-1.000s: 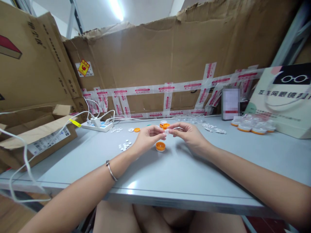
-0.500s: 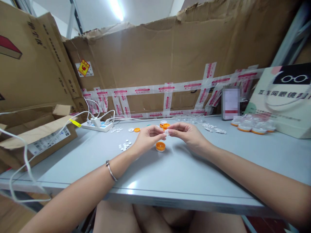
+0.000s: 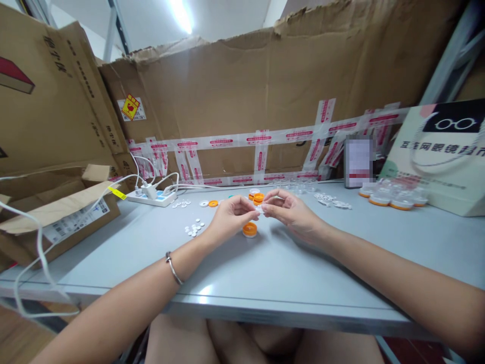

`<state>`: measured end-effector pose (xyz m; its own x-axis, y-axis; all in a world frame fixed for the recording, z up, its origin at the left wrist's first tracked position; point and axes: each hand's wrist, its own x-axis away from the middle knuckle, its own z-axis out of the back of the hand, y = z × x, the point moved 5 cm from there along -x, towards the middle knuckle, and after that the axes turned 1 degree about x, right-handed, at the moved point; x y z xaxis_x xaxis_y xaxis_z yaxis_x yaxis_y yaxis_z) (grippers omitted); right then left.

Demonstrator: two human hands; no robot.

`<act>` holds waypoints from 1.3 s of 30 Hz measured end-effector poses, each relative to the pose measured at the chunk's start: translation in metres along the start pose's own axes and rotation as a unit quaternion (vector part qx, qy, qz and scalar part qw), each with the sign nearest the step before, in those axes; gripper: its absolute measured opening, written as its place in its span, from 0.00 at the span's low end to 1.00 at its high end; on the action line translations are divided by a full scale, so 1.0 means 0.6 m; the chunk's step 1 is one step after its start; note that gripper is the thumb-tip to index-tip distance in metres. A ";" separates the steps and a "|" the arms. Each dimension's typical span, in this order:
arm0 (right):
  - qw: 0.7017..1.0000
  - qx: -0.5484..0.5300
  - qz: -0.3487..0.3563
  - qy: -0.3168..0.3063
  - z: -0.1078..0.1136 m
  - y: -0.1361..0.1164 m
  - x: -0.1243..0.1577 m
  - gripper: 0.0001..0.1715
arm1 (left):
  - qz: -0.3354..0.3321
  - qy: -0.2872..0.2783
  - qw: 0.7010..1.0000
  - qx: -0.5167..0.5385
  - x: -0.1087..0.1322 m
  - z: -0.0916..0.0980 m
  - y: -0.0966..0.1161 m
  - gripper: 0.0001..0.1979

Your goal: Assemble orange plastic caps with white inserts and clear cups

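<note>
Between the fingertips of my left hand (image 3: 235, 215) and my right hand (image 3: 290, 211) is a small white part (image 3: 259, 208), pinched from both sides and partly hidden by the fingers. Just below, an orange and white round piece (image 3: 249, 230) rests on the table. More orange round pieces (image 3: 258, 198) sit right behind my fingertips. Left of my left hand lie a white ring and an orange ring (image 3: 213, 203) side by side. Several small white discs (image 3: 194, 230) are scattered nearer to my left forearm.
The grey table (image 3: 303, 273) bears a power strip (image 3: 153, 196) and an open carton (image 3: 76, 217) at left. White flat parts (image 3: 333, 201), clear-topped orange containers (image 3: 400, 198), a phone (image 3: 358, 162) and a paper bag (image 3: 439, 162) stand at right. Cardboard walls the back.
The fingers of my right hand have shifted slightly around the small white part, which now shows less. My left hand is nearly still.
</note>
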<state>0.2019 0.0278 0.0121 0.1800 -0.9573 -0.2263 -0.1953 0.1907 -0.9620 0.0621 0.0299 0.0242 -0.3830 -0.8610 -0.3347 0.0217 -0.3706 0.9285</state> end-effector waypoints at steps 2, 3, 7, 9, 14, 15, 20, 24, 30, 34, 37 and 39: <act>1.000 -0.004 -0.022 -0.002 0.000 0.003 -0.002 0.16 | -0.014 -0.004 1.000 0.002 -0.002 0.002 0.001 0.11; 0.999 -0.004 -0.034 -0.001 0.001 0.005 -0.003 0.15 | -0.021 -0.007 1.000 0.001 -0.003 0.002 0.002 0.11; 0.997 -0.012 -0.072 -0.011 0.002 0.012 -0.003 0.15 | -0.018 0.005 1.000 0.001 -0.005 0.006 0.000 0.08; 0.997 -0.012 -0.076 -0.026 -0.001 0.013 -0.002 0.15 | -0.009 0.019 1.000 -0.001 -0.005 0.008 0.000 0.07; 0.995 0.057 -0.077 0.013 0.022 0.009 -0.015 0.21 | 0.010 0.043 0.999 -0.013 -0.008 0.013 -0.001 0.08; 0.993 0.094 -0.056 0.052 0.041 0.003 -0.023 0.24 | 0.015 0.049 0.999 -0.016 -0.009 0.015 -0.002 0.08; 0.904 0.360 0.061 0.221 0.159 -0.039 -0.055 0.19 | 0.022 0.059 0.998 -0.021 -0.013 0.026 -0.009 0.10; 0.871 0.455 0.031 0.185 0.200 -0.022 -0.068 0.04 | 0.024 0.057 0.998 -0.015 -0.013 0.027 -0.011 0.10; 0.838 0.529 -0.007 0.133 0.203 0.015 -0.077 0.03 | 0.020 0.058 0.998 -0.001 -0.014 0.026 -0.011 0.11; 0.834 0.540 -0.021 0.113 0.199 0.010 -0.077 0.03 | 0.020 0.055 0.998 0.004 -0.014 0.026 -0.012 0.11; 0.841 0.531 -0.039 0.093 0.192 0.006 -0.073 0.04 | 0.021 0.053 0.998 0.004 -0.013 0.025 -0.012 0.11; 0.847 0.524 -0.048 0.080 0.188 0.007 -0.071 0.05 | 0.023 0.052 0.998 0.003 -0.012 0.024 -0.011 0.11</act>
<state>0.3024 0.0937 0.0004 -0.0025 -0.9806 -0.1959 0.7906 0.1180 -0.6009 0.0512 0.0436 0.0231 -0.2842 -0.9083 -0.3071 0.0308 -0.3288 0.9439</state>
